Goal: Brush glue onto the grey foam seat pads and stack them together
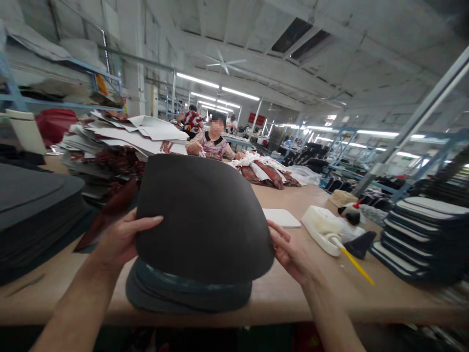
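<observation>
The person's left hand (122, 239) and right hand (291, 252) are both bare, with slim fingers and smooth backs. The left thumb (148, 224) is long and tapers to a neat, short nail (the clearest one in view). Each wrist is narrow and bare, and the left forearm (75, 303) and right forearm (331, 310), uncovered too, broaden toward the lower edge, their outlines slightly soft with blur.

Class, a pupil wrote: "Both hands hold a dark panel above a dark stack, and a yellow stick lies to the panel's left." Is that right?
Not quite: the head view shows the yellow stick to the panel's right. The rest stands: the left hand and right hand hold the dark panel above the dark stack.
</observation>
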A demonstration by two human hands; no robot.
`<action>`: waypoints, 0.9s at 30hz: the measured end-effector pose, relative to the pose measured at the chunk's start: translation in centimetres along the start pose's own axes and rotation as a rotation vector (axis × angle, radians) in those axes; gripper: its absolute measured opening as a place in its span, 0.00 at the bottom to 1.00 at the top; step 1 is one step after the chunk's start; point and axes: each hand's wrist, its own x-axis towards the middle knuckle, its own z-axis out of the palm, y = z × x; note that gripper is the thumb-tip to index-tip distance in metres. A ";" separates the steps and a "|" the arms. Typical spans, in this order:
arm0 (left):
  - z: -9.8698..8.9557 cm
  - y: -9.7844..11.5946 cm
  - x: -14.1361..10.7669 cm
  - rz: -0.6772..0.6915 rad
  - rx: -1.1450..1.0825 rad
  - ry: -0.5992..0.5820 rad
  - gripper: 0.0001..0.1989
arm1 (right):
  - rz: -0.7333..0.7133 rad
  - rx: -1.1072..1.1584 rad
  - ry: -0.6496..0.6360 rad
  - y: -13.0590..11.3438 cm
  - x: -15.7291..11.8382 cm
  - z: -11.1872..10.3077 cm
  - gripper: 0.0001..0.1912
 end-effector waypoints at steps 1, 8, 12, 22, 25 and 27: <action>-0.7 0.4 0.1 -0.017 -0.043 -0.002 0.28 | -0.015 0.013 -0.034 0.0 0.1 0.6 0.25; -3.6 0.9 1.7 -0.049 0.171 -0.085 0.29 | -0.127 -0.008 0.154 2.0 0.6 3.5 0.18; -5.0 -1.1 2.2 -0.092 0.306 -0.083 0.27 | -0.071 -0.077 0.181 4.9 0.0 3.3 0.17; -8.2 -7.1 3.1 -0.235 0.340 -0.139 0.25 | 0.168 -0.091 0.254 10.7 -0.6 1.7 0.18; -8.4 -7.2 3.5 -0.207 0.404 -0.190 0.26 | 0.158 -0.087 0.278 11.4 -0.2 1.9 0.19; -8.5 -7.3 3.8 -0.182 0.416 -0.207 0.29 | 0.147 -0.085 0.307 11.9 0.1 1.9 0.20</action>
